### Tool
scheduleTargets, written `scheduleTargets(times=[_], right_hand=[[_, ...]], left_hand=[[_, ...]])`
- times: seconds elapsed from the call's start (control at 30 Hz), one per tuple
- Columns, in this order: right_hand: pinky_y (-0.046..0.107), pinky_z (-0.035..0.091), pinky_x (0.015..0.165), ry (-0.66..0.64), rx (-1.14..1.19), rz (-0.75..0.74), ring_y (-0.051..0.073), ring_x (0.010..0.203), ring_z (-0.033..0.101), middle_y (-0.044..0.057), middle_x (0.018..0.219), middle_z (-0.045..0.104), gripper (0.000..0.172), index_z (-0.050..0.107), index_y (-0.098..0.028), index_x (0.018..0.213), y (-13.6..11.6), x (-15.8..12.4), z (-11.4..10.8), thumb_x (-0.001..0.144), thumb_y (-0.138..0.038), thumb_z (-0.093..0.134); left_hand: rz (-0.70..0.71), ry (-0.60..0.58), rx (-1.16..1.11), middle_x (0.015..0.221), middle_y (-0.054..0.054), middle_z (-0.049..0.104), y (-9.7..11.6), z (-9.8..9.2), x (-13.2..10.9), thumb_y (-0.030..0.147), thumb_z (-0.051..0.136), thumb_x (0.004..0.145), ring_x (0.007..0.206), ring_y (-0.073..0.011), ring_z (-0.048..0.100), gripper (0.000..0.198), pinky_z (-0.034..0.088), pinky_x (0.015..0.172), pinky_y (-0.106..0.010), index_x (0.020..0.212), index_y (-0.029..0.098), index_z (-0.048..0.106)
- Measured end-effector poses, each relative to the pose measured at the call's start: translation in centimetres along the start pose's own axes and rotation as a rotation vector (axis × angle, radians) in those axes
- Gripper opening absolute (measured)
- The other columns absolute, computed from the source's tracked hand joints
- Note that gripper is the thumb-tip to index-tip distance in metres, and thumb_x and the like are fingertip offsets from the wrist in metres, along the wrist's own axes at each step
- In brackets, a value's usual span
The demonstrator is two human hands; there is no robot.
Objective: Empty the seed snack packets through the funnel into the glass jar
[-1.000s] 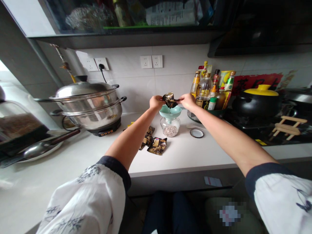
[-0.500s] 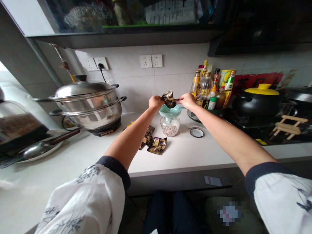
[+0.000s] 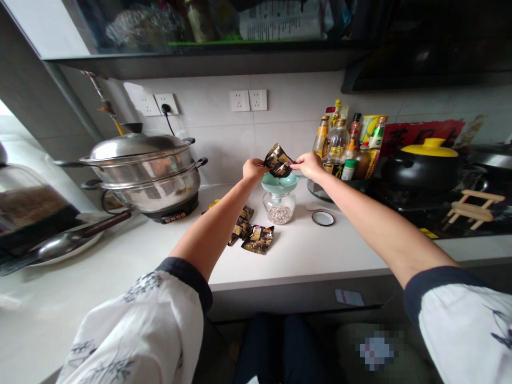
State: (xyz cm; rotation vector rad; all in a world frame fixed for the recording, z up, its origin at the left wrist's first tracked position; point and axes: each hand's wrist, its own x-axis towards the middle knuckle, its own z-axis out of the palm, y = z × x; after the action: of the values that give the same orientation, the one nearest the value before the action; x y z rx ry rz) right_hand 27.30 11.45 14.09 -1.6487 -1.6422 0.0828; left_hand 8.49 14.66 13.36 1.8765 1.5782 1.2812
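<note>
Both hands hold a dark brown-and-gold snack packet (image 3: 279, 160) tilted above a mint-green funnel (image 3: 279, 184). My left hand (image 3: 254, 169) pinches its left side; my right hand (image 3: 309, 165) grips the right side near the funnel's handle. The funnel sits in the mouth of a clear glass jar (image 3: 279, 207), whose lower part contains small pale, speckled pieces I cannot identify. More packets of the same look (image 3: 258, 239) lie left of the jar, partly hidden by my left forearm. A round dark-rimmed lid (image 3: 322, 218) rests on the counter to the right.
On the left stand a two-tier steel steamer (image 3: 146, 165) and a ladle (image 3: 60, 248) on a plate. Sauce bottles (image 3: 339, 138) crowd a tray at the right, beside a black pot with yellow lid (image 3: 430, 148) and a small wooden chair-shaped stand (image 3: 472, 208). A cabinet (image 3: 216, 64) hangs overhead.
The packet has shifted in my hands: its printed face is spread flatter and more upright over the funnel. Both hands have stayed nearly in place.
</note>
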Motion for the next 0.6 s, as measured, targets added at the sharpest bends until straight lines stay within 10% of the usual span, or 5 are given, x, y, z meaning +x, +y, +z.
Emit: scheduleTargets(times=[0.6], right_hand=[[0.024,0.04,0.061,0.013,0.001,-0.011,0.014,0.068,0.058,0.002,0.072,0.069,0.028,0.076,-0.016,0.085,0.22,-0.01,0.15,0.071,-0.039,0.07]], left_hand=[[-0.017,-0.002,0.06,0.086,-0.005,0.072,0.32,-0.17,-0.2,0.02,0.067,0.061,0.083,-0.0176,0.065,0.031,0.047,0.071,-0.023,0.091,0.016,0.073]])
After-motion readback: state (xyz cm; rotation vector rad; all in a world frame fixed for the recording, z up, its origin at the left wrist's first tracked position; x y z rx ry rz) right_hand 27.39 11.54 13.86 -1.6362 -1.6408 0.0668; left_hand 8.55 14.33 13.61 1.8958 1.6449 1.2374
